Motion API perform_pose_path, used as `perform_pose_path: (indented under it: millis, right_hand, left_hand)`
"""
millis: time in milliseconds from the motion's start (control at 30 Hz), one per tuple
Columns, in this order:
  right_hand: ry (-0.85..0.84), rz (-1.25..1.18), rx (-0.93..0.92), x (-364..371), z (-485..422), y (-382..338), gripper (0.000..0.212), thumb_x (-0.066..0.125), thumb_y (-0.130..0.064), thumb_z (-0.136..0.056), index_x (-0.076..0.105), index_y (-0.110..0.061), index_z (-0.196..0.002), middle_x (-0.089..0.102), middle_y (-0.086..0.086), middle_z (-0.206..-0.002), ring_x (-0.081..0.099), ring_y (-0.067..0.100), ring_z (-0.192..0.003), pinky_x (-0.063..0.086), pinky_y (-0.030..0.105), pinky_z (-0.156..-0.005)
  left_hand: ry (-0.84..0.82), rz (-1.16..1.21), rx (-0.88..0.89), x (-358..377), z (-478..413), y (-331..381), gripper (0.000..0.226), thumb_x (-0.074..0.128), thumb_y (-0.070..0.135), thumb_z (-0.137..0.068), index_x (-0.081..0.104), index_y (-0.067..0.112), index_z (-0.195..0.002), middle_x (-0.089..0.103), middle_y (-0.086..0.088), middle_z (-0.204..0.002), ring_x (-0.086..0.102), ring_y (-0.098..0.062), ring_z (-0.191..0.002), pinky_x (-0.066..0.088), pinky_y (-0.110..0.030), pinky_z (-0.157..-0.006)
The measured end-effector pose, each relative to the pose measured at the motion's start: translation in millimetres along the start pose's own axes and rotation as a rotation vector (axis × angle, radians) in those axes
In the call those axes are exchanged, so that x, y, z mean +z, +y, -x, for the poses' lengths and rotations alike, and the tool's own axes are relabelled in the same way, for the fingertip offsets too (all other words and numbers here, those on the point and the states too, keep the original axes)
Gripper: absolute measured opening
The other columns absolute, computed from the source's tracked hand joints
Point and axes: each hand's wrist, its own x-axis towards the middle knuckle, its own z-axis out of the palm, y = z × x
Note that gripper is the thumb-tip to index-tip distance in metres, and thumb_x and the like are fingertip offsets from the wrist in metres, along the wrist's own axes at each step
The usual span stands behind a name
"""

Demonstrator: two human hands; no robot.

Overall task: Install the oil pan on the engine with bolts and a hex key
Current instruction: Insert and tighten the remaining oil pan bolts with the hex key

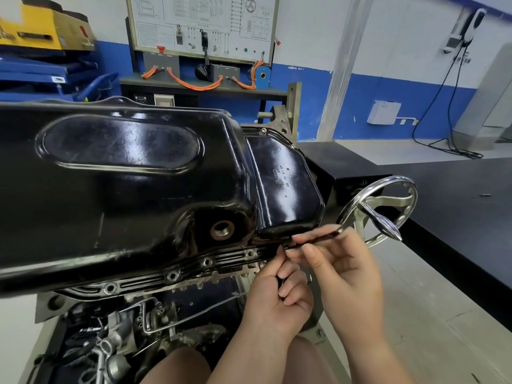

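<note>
Both hands [279,295] grip hex key [315,238] beside glossy (scuffed) oil pan [124,173].

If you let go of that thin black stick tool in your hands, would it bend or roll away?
The hex key looks like thin dark metal, so it is probably stiff and would not flop. It seems to bend down into the left hand, and that bend would likely stop it rolling far. It looks glossy, so it may feel slippery; the right hand pinches it with its fingertips.
</note>
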Motion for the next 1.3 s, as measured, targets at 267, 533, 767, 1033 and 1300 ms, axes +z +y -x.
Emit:
perform_pose_path:
  millis: [267,533,767,1033,1300]
  right_hand:
    - [0.033,0.130,-0.023,2.9,1.1,3.1,0.029,0.070,-0.002,-0.077,0.071,-0.031,-0.077,0.073,-0.001,-0.077,0.071,0.016,-0.068,0.056,0.023,-0.067]
    - [-0.011,0.074,-0.027,5.6,3.7,8.3,0.042,0.055,0.004,-0.089,0.068,-0.031,-0.109,0.072,0.002,-0.095,0.072,0.020,-0.080,0.054,0.019,-0.071]
    - [0.053,0.122,-0.037,8.2,1.0,9.2,0.033,0.072,0.002,-0.075,0.070,-0.032,-0.073,0.071,-0.005,-0.072,0.069,0.011,-0.059,0.054,0.018,-0.054]
    - [-0.033,0.148,-0.048,6.0,3.6,12.7,0.035,0.055,-0.005,-0.087,0.069,-0.031,-0.105,0.072,-0.003,-0.099,0.071,0.017,-0.085,0.056,0.025,-0.077]
    - [0.073,0.105,-0.026,8.4,1.4,14.9,0.038,0.069,0.009,-0.076,0.069,-0.029,-0.074,0.072,-0.004,-0.075,0.069,0.009,-0.062,0.053,0.015,-0.057]
  left_hand:
    - [0.019,-0.004,0.012,-2.7,-0.2,1.0,0.032,0.054,0.018,-0.084,0.061,0.004,-0.056,0.039,0.005,-0.042,0.026,-0.004,-0.023,0.016,-0.013,-0.021]
    - [0.019,-0.010,0.017,-3.2,-1.4,2.9,0.033,0.054,0.015,-0.084,0.059,0.008,-0.052,0.035,0.006,-0.041,0.024,-0.004,-0.023,0.014,-0.013,-0.023]
    - [0.022,-0.010,0.009,-3.9,-1.0,2.7,0.037,0.052,0.017,-0.085,0.059,0.006,-0.050,0.037,0.005,-0.040,0.025,-0.004,-0.022,0.015,-0.012,-0.022]
    - [0.029,0.012,0.018,-0.5,0.9,1.8,0.029,0.056,0.012,-0.077,0.057,0.008,-0.048,0.035,0.005,-0.040,0.024,-0.004,-0.023,0.012,-0.011,-0.025]
    - [0.039,0.013,0.012,-2.2,0.1,2.2,0.033,0.055,0.014,-0.081,0.058,0.005,-0.049,0.038,0.005,-0.040,0.024,-0.004,-0.022,0.014,-0.012,-0.022]
